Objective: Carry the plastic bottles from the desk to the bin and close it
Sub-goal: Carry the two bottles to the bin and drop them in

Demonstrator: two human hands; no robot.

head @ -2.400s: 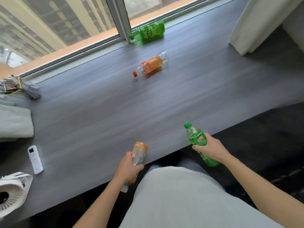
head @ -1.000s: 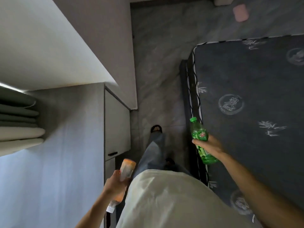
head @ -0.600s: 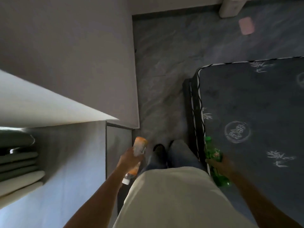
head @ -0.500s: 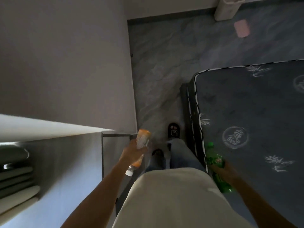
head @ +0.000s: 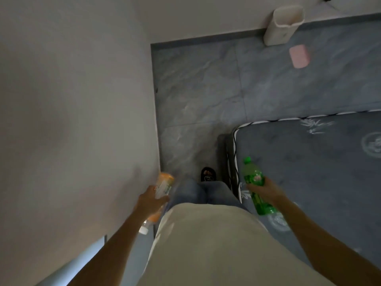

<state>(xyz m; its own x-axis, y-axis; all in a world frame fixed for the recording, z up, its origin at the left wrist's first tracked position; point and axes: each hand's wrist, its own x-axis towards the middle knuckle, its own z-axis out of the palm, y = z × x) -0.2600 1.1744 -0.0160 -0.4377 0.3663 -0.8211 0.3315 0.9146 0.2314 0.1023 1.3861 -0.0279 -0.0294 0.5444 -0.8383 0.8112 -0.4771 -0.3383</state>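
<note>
My left hand point(head: 151, 200) grips an orange bottle point(head: 162, 185) around its middle, white cap pointing down and back. My right hand point(head: 262, 189) holds a green bottle point(head: 252, 175) by its waist, green cap up. Both bottles hang at hip height on either side of my body. A white bin point(head: 283, 25) stands open-topped against the far wall at the upper right, well ahead of both hands. A pink flat object point(head: 299, 56), possibly its lid, lies on the floor just in front of the bin.
A pale wall point(head: 78, 110) runs along my left side. A dark patterned mattress point(head: 319, 172) fills the right, its corner beside my right leg. Grey tiled floor point(head: 206, 89) stretches between them toward the bin. My foot in a black sandal point(head: 208, 174) is on the floor.
I have turned from the desk and walked along the passage between wall and mattress. The shelf on the left has slid out of view and the bin has come into view. Both hands keep their bottles.
</note>
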